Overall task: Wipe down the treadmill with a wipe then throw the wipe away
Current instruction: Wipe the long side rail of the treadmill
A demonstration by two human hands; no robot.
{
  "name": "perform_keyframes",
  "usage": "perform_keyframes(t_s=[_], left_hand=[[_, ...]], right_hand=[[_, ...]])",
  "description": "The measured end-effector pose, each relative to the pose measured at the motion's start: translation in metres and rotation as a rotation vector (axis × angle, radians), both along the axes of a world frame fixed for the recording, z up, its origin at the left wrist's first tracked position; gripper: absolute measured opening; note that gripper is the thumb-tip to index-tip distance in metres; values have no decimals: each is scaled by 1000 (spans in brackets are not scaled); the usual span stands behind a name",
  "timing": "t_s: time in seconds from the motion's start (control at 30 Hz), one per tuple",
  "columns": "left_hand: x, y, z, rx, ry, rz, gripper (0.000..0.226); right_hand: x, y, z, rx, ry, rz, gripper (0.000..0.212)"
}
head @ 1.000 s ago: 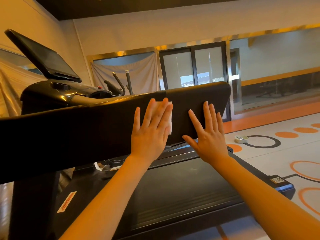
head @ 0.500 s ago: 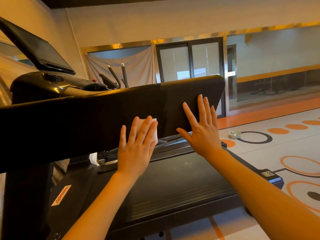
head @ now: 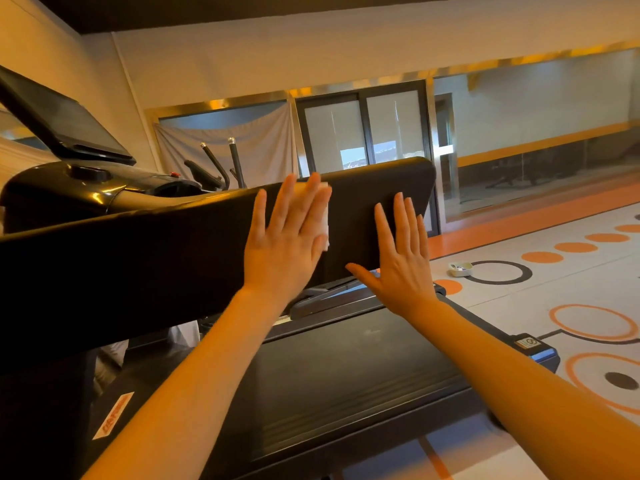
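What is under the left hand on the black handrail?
A white wipe lies under the left hand, pressed flat on the handrail. Only its edge shows beside the fingers; the rest is covered by the hand.

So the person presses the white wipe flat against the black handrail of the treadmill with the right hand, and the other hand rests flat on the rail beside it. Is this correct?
Not quite: the wipe is under the left hand, not the right. The head view shows its straight fingers pressing it flat against the black handrail, while the right hand rests flat on the rail beside it, holding nothing.
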State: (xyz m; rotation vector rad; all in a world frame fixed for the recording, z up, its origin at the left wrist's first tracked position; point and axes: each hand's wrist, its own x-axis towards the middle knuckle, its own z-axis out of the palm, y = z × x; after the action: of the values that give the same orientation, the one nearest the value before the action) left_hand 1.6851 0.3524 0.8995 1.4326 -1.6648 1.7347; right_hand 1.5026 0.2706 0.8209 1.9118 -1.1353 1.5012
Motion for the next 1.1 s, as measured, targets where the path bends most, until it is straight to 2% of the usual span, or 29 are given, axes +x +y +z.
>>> perform_keyframes(t_s=[0.1, 0.37, 0.47, 0.63, 0.8, 0.97, 1.1], left_hand=[[-14, -6, 35, -23, 24, -18, 66], [-14, -8, 35, 21, -13, -50, 66], [-14, -6, 35, 45, 2, -85, 64], [-11, 1, 41, 154, 66, -305, 53], [4, 8, 47, 135, 88, -411, 41], [19, 18, 54, 148, 183, -439, 64], [19, 19, 55, 155, 214, -449, 61]], right_hand=[[-3, -2, 2, 34, -31, 14, 100], [-9, -3, 3, 5, -15, 17, 98], [-12, 0, 6, -20, -23, 22, 89], [-10, 10, 22, -133, 15, 30, 66], [-6, 20, 34, -233, 80, 31, 59], [6, 24, 54, -330, 40, 67, 56], [24, 21, 72, -408, 44, 148, 56]])
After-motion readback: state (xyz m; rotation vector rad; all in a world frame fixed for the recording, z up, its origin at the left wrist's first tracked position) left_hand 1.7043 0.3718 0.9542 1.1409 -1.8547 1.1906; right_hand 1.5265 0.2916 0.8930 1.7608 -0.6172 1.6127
